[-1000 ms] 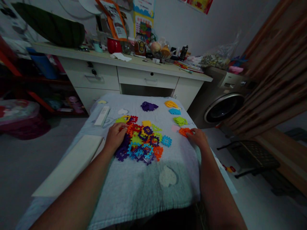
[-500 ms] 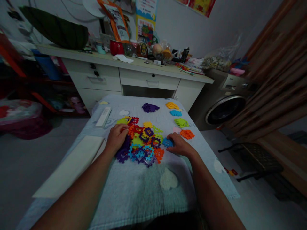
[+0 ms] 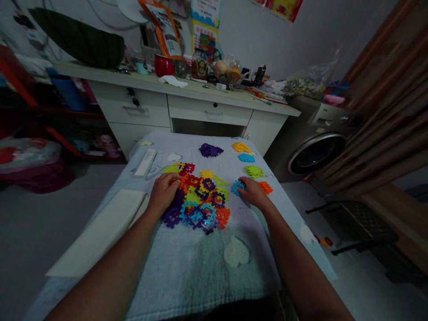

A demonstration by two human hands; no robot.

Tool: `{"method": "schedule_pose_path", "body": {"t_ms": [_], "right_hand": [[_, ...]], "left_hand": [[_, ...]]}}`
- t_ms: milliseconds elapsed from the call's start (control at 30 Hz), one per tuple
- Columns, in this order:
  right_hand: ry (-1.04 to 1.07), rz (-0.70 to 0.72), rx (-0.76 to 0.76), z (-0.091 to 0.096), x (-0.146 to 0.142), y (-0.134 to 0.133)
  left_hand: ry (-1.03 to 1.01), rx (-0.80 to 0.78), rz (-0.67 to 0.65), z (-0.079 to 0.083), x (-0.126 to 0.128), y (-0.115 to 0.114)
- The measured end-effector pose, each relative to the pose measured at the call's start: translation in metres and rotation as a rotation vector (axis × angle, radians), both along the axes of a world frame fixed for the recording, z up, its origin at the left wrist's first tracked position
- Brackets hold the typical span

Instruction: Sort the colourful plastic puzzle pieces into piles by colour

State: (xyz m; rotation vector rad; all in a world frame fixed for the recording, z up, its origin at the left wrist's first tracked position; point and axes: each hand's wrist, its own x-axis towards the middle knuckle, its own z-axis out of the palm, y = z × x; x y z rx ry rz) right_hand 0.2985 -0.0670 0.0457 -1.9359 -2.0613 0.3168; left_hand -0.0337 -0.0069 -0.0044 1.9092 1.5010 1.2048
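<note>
My right grip (image 3: 251, 191) has a blue piece (image 3: 236, 188) pinched by its near side, probably so the far teeth stay unobstructed. The mixed pile (image 3: 200, 196) lies just left of this grip, apart from it. Just right is the orange heap (image 3: 266, 187); beyond the grip sit the green heap (image 3: 254, 171), light-blue heap (image 3: 246, 158) and yellow heap (image 3: 241, 147), each one colour, presumably why they're separate. The purple heap (image 3: 210, 150) is farther ahead, leftward. My left grip (image 3: 163, 192) curls at the pile's left edge, perhaps steadying it; I can't tell whether it grasps anything. Cloth on the counter (image 3: 200, 272) underlies the heaps.
</note>
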Motion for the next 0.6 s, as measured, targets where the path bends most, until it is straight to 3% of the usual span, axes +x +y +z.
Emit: {"method": "schedule_pose_path", "body": {"t_ms": [200, 400, 600], "right_hand": [[-0.114, 0.023, -0.016, -0.009, 0.002, -0.002], [-0.156, 0.043, -0.013, 0.001, 0.007, 0.020], [-0.320, -0.234, 0.039, 0.023, 0.022, 0.079]], "left_hand": [[-0.005, -0.009, 0.002, -0.001, -0.001, 0.000], [-0.006, 0.000, 0.000, -0.001, -0.001, 0.001], [0.002, -0.016, -0.011, -0.002, -0.001, 0.000]]}}
